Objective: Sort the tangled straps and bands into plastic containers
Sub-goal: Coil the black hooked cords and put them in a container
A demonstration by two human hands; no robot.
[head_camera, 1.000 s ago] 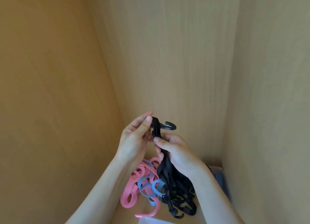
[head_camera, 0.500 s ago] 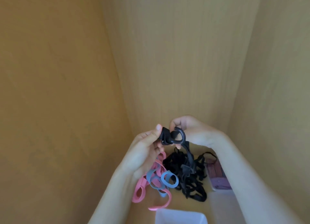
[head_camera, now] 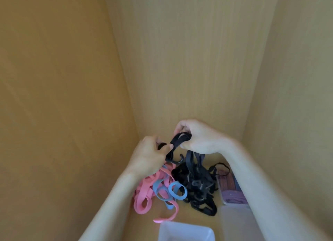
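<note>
Left hand (head_camera: 149,156) and right hand (head_camera: 200,139) pinching black strap (head_camera: 180,140), wooden walls (head_camera: 189,60) close around

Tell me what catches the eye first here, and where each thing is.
Two hands meet mid-frame: the left hand and right hand both grip a looped black strap, its hook hanging below. Under them lies a tangle of black straps, with pink bands and blue bands to its left. A translucent plastic container sits at the bottom edge.
</note>
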